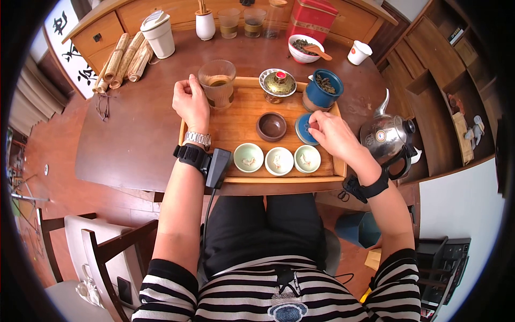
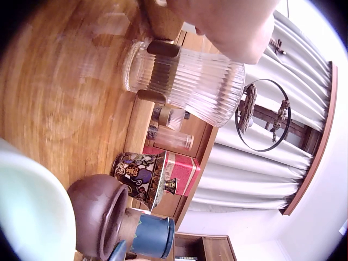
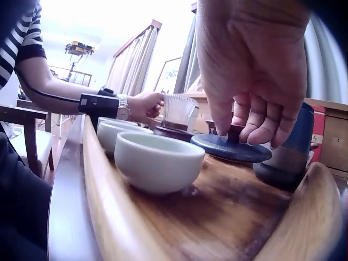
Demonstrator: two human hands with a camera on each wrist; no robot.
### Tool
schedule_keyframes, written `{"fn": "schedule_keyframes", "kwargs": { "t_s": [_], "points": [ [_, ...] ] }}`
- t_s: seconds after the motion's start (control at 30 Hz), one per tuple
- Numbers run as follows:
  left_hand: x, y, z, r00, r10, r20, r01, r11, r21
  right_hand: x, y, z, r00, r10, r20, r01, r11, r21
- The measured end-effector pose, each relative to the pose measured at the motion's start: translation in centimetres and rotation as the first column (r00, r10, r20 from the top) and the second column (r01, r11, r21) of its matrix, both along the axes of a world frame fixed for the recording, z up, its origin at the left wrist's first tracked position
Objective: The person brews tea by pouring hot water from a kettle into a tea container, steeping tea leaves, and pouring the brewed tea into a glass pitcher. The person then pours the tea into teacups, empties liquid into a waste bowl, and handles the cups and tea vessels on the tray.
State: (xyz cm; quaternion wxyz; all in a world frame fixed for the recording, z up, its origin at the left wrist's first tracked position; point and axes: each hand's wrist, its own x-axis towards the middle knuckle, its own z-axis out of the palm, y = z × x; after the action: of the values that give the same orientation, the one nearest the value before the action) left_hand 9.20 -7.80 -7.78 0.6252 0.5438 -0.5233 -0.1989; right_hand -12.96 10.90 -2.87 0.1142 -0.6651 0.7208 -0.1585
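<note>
Right hand [image 1: 337, 133]: grip closed, pinching the knob of the blue lid [image 1: 303, 130], at the tray's right side, near the brown bowl [image 1: 271, 126]; couldn't tell whether lid touched tray [image 1: 247, 123]. Left hand [image 1: 191, 106]: fingers curled beside the ribbed glass [image 1: 220, 90] near the tray's far left corner; couldn't tell if its grip held it. Three pale cups [image 1: 279, 161] stood along the near edge.

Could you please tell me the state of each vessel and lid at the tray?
Blue lid: off, pinched by the right hand
Blue canister: uncovered, dried leaves inside
Patterned pot: lid on
Brown bowl: upright, uncovered
Three pale green cups: upright, uncovered
Ribbed glass: uncovered, left hand at its side
</note>
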Motion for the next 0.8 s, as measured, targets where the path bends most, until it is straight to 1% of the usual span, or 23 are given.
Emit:
{"fn": "schedule_keyframes", "kwargs": {
  "t_s": [0.07, 0.1, 0.17, 0.23, 0.33, 0.37, 0.43, 0.47, 0.53, 0.57, 0.63, 0.8],
  "points": [
    [0.0, 0.0, 0.0, 1.0, -0.014, -0.014, 0.014, 1.0, -0.005, 0.0, -0.2, 1.1, 0.999, 0.019, 0.048, -0.016, 0.998, -0.066],
    [0.0, 0.0, 0.0, 1.0, -0.012, -0.016, 0.012, 1.0, -0.002, 0.0, -0.3, 2.0, 0.999, 0.021, 0.046, -0.018, 0.998, -0.064],
    [0.0, 0.0, 0.0, 1.0, -0.016, -0.022, 0.016, 1.0, -0.001, 0.1, -0.7, 3.9, 0.991, -0.047, 0.128, 0.055, 0.997, -0.058],
    [0.0, 0.1, 0.1, 1.0, -0.012, -0.015, 0.012, 1.0, 0.005, -0.6, -1.3, 4.9, 0.987, -0.062, 0.145, 0.08, 0.99, -0.119],
    [-0.1, 0.2, 0.2, 1.0, -0.01, -0.015, 0.011, 1.0, 0.012, -2.2, -2.7, 5.8, 0.988, -0.114, 0.1, 0.135, 0.963, -0.234],
    [-0.1, 0.2, 0.3, 1.0, -0.014, -0.022, 0.014, 1.0, 0.013, -2.8, -3.2, 6.2, 0.986, -0.145, 0.087, 0.161, 0.964, -0.211],
    [-0.1, 0.2, 0.2, 1.0, -0.017, -0.023, 0.017, 1.0, 0.016, -4.3, -4.1, 5.7, 0.986, -0.162, 0.036, 0.165, 0.95, -0.266],
    [0.0, 0.2, 0.2, 1.0, -0.019, -0.022, 0.02, 1.0, 0.021, -4.9, -4.6, 5.6, 0.986, -0.161, 0.035, 0.165, 0.95, -0.267],
    [-0.1, 0.2, 0.2, 1.0, -0.012, -0.02, 0.012, 1.0, 0.013, -5.6, -5.3, 5.5, 0.973, -0.228, -0.043, 0.216, 0.956, -0.197],
    [-0.1, 0.2, 0.2, 1.0, -0.005, -0.017, 0.005, 1.0, 0.006, -5.7, -5.5, 5.5, 0.973, -0.226, -0.043, 0.214, 0.957, -0.197],
    [-0.2, 0.2, 0.2, 1.0, -0.004, -0.023, 0.004, 1.0, 0.005, -5.6, -5.7, 5.6, 0.965, -0.256, -0.066, 0.245, 0.959, -0.141],
    [-0.2, 0.1, 0.1, 1.0, -0.006, -0.031, 0.006, 1.0, -0.001, -5.5, -6.0, 5.0, 0.961, -0.267, -0.072, 0.255, 0.956, -0.145]
  ]
}}
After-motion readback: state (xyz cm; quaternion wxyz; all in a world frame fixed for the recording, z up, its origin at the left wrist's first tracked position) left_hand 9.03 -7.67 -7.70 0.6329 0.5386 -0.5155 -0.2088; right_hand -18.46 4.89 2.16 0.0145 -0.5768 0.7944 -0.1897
